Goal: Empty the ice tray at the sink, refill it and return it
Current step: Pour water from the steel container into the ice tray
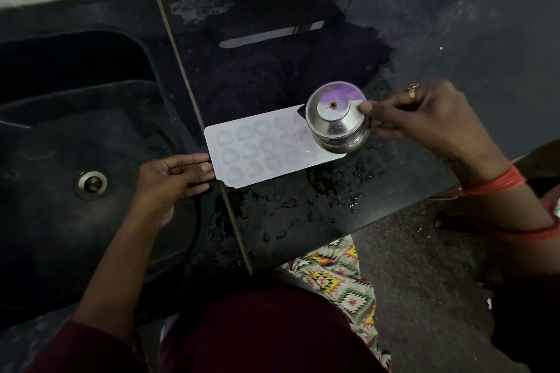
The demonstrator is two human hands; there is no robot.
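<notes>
A white rectangular plastic ice tray (260, 148) with rounded cells lies flat on the wet black countertop (303, 215) just right of the sink (60, 206), a round steel pot (336, 121) tilted over its right end.

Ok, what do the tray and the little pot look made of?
The ice tray looks like thin white plastic, matt, slightly translucent at the cells. The pot is polished metal, probably stainless steel, given its mirror-like reflections.
</notes>
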